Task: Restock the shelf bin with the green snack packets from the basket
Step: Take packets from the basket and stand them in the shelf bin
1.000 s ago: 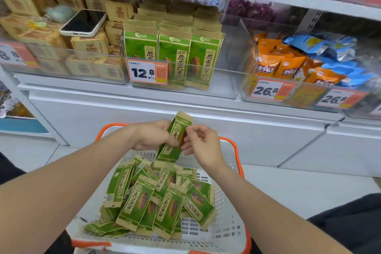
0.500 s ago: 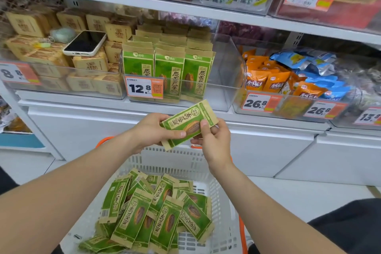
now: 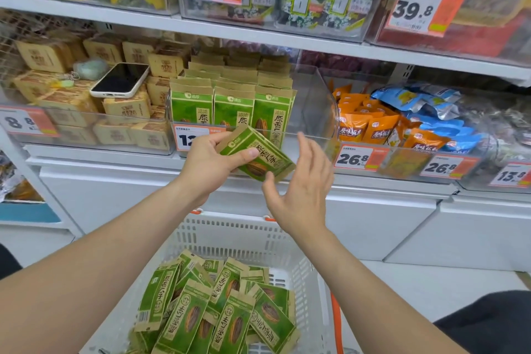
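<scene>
1 green packet (image 3: pixel 258 155) is in transit: the left grip (image 3: pixel 212 164) clasps it, tilted, just in front of the front lip of the shelf bin (image 3: pixel 324 112), while the right grip (image 3: pixel 301 190) hangs released beside its lower corner. Next, I judge, it must be stood upright and slid into the bin's bare right side. 0.5 s earlier both grips pinched it lower, nearer the basket (image 3: pixel 244 236), where many spare packets (image 3: pixel 218 310) wait.

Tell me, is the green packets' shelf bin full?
Not full. Upright green snack packets fill the left of the shelf bin; its right part stands bare.
</scene>
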